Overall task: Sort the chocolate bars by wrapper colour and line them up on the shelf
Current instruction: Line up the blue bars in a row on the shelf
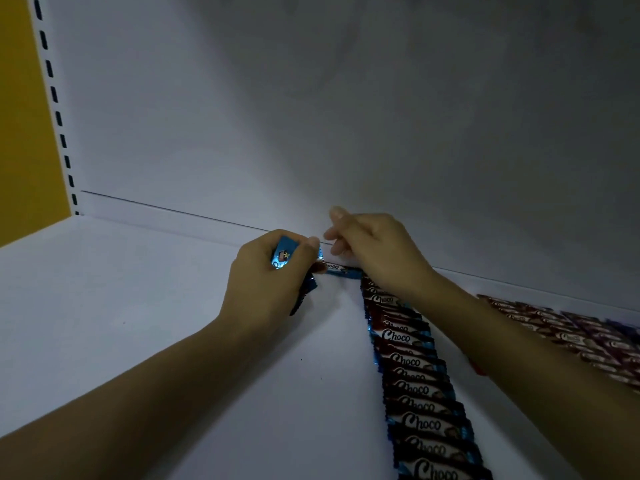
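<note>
My left hand (pixel 266 275) grips a small bunch of blue-wrapped chocolate bars (pixel 284 256), their ends poking out above and below my fingers. One blue bar (pixel 341 270) lies flat at the back of the white shelf (pixel 138 323), at the far end of a long row of blue "Choco" bars (pixel 419 386) running toward me. My right hand (pixel 370 247) hovers over that far bar with fingers loosely curled, holding nothing that I can see. A second row of red-wrapped bars (pixel 554 327) lies to the right, partly hidden by my right forearm.
The shelf's white back panel (pixel 311 116) rises just behind my hands. A slotted upright (pixel 57 109) and a yellow side panel (pixel 24 116) stand at the far left. Purple-wrapped bars (pixel 620 330) show dimly at the right edge.
</note>
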A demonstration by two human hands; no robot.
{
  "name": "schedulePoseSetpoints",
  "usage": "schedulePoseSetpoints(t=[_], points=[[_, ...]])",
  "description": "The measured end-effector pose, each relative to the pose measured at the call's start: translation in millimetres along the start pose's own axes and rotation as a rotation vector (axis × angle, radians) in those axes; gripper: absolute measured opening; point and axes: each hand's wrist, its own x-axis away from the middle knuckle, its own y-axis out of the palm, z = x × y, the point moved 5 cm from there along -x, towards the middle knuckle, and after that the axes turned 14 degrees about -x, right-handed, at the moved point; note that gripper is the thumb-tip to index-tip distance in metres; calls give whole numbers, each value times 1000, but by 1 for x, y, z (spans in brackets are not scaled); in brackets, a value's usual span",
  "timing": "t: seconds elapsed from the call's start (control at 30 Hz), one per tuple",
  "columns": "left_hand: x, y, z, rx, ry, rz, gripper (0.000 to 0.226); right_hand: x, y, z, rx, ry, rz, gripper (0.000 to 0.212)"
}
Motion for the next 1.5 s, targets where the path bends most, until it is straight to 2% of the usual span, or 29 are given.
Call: schedulePoseSetpoints(t=[0.07, 0.17, 0.27, 0.37, 0.5, 0.6, 0.73, 0.83, 1.0, 1.07, 1.13, 1.2, 1.3, 1.37, 1.5], points=[[1, 0, 1, -9, -4, -4, 30, 9, 6, -9, -230, 24, -70, 45], [5, -3, 5, 6, 6, -2, 34, 19, 12, -15, -373, -4, -125, 33], [7, -3, 10, 41, -13, -47, 40, 22, 11, -12, -391, -1, -143, 12], [7, 2, 10, 5, -8, -99, 45, 23, 4, -9, -398, 20, -128, 7], [7, 6, 7, -1, -2, -130, 24, 20, -13, -3, -484, 124, -38, 8], [5, 5, 4, -4, 2, -128, 12, 20, -18, -3, -516, 148, -55, 7], [5, 5, 6, -28, 65, -151, 11, 24, -11, -9, -431, 83, -188, 13], [7, 6, 9, -53, 113, -148, 12, 22, -13, -5, -437, 127, -199, 10], [7, 6, 8, 108, 30, -102, 14, 21, -9, 5, -602, 230, -208, 37], [6, 6, 7, 98, -2, -118, 18, 24, 1, 6, -583, 241, -234, 34], [4, 4, 3, 107, -82, -95, 22, 22, 3, 9, -632, 259, -145, 22], [-1, -2, -4, 146, -208, -21, 26, 17, -7, 15, -725, 289, 41, 13], [-6, -11, -11, 247, -355, 70, 32, 12, -26, 23, -605, 281, 200, 10], [-8, -12, -11, 283, -377, 85, 33, 11, -27, 26, -479, 248, 165, 10], [-7, -11, -8, 257, -374, 80, 30, 8, -18, 32, -22, 87, 27, 18]])
